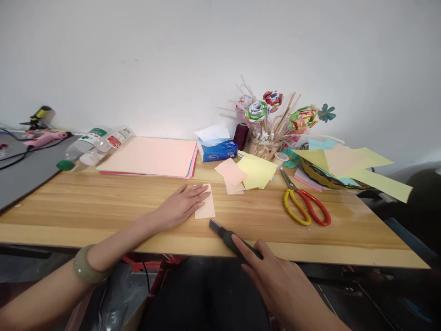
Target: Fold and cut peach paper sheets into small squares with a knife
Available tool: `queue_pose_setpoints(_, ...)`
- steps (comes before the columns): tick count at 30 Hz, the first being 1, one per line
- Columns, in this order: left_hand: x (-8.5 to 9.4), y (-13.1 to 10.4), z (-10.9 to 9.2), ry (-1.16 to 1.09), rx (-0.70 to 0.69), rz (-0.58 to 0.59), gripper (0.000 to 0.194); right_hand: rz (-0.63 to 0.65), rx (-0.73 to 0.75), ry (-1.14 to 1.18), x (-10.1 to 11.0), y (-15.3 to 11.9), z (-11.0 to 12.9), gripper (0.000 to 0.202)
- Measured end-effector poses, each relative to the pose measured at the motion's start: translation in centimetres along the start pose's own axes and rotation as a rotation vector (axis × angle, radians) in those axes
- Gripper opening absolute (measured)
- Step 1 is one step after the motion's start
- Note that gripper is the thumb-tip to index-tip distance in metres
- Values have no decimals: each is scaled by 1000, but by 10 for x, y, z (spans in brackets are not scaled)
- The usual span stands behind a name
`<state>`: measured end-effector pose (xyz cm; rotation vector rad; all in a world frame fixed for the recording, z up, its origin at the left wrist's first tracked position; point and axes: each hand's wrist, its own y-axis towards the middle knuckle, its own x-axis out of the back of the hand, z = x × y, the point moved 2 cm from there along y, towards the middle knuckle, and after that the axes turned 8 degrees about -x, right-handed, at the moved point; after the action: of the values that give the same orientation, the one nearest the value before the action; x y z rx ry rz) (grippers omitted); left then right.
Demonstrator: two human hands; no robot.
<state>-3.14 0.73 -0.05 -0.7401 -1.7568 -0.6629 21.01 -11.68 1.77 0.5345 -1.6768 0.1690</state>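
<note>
A small pale pink paper rectangle [206, 210] lies flat on the wooden table. My left hand [184, 203] rests palm down across its left part, fingers stretched out over it. In my right hand [272, 269] is a dark utility knife [234, 243], its index finger laid along the handle. The knife's blade points up and left, just beyond the paper's lower right corner. Behind the paper sit small pink sheets [231, 172] and yellow sheets [257, 171]. To the right lie scissors [296, 197] with one yellow and one red handle.
A stack of large pink sheets [148, 156] lies at the back left beside plastic bottles [86, 147]. A blue tissue pack [217, 151] and a jar of paper flowers [263, 145] stand near the wall. A basket of paper [330, 177] overhangs the right side. The table's front edge is close.
</note>
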Motion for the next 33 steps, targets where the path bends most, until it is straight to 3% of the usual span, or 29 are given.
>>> queue_pose_setpoints(19, -1, 0, 1, -11, 21, 5, 45, 61, 24, 99, 2, 4, -1, 51)
queue_pose_setpoints(33, 2, 2, -6, 152, -7, 56, 46, 138, -53, 70, 5, 9, 1, 54)
